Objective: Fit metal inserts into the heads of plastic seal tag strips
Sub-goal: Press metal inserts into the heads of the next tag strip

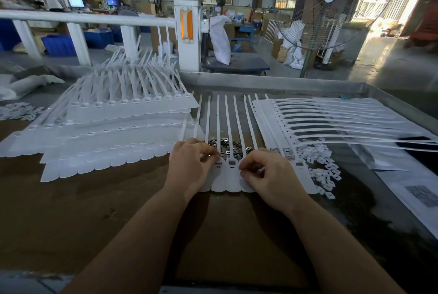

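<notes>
I'm pinching a metal insert in my left hand over the seal tag strip, right hand fingers curled, contents hidden.

Both hands covered part of the strip row, so what the curled fingertips held stayed hidden; the far right strips ran off-frame.

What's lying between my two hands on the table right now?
In the head view, between the left hand and right hand lie white seal tag heads, with loose metal inserts just beyond.
</notes>
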`<control>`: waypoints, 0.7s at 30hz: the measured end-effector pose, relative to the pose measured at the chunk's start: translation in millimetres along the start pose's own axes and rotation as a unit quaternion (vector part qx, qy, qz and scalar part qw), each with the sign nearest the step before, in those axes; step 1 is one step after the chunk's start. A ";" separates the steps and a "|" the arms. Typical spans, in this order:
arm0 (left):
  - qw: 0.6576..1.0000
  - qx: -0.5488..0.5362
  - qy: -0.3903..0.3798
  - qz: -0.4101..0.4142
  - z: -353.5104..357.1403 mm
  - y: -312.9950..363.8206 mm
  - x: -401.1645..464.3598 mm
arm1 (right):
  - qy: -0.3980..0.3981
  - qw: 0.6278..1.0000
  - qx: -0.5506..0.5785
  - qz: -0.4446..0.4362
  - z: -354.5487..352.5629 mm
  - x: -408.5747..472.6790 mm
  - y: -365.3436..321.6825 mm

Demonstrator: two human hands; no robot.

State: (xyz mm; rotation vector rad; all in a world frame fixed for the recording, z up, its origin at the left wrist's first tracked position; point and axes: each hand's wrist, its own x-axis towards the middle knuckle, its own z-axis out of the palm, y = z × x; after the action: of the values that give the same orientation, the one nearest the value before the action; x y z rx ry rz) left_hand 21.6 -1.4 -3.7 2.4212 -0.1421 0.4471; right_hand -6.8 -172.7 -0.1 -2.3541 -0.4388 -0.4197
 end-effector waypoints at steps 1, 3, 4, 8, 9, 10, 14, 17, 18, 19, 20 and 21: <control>1.000 0.002 -0.001 -0.003 0.2 0.1 -0.1 | -0.001 1.000 -0.002 0.001 0.0 -0.1 0.0; 1.000 -0.001 -0.003 -0.009 0.0 0.7 0.0 | -0.004 1.000 -0.003 0.002 -0.1 0.2 0.0; 1.000 -0.004 -0.004 -0.011 -0.1 1.5 0.2 | -0.004 1.000 -0.004 0.002 -0.2 0.3 0.0; 1.000 -0.015 -0.003 -0.017 -1.2 3.2 0.6 | -0.007 1.000 -0.004 0.003 -0.7 0.4 0.3; 1.000 -0.017 -0.003 -0.017 -1.4 3.3 0.6 | -0.008 1.000 -0.005 0.003 -0.9 0.2 0.5; 1.000 -0.019 -0.002 -0.015 -1.5 3.3 0.6 | -0.009 1.000 -0.007 0.003 -0.9 0.3 0.6; 1.000 -0.027 0.008 -0.011 -1.1 3.9 -0.3 | -0.008 1.000 -0.005 0.004 -1.1 0.4 1.5; 1.000 -0.025 0.008 0.001 -0.7 4.3 -1.8 | -0.010 1.000 -0.007 0.007 -0.6 0.2 1.9; 1.000 -0.019 0.008 0.008 -0.4 4.5 -2.4 | -0.011 1.000 -0.008 0.008 -0.3 0.2 2.1; 1.000 -0.008 0.010 0.015 0.0 4.5 -3.1 | -0.011 1.000 -0.008 0.008 -0.1 0.1 2.2; 1.000 0.003 0.013 0.021 0.4 4.4 -3.8 | -0.010 1.000 -0.008 0.008 0.1 0.3 2.2; 0.999 0.014 0.016 0.027 0.6 4.0 -4.7 | -0.010 1.000 -0.007 0.008 0.3 0.1 2.1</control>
State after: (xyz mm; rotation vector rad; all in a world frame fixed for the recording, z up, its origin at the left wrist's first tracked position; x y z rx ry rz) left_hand 16.4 -5.0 -3.4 2.4410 -0.1880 0.5150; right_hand -5.8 -174.0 -1.6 -2.3759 -0.4266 -0.3926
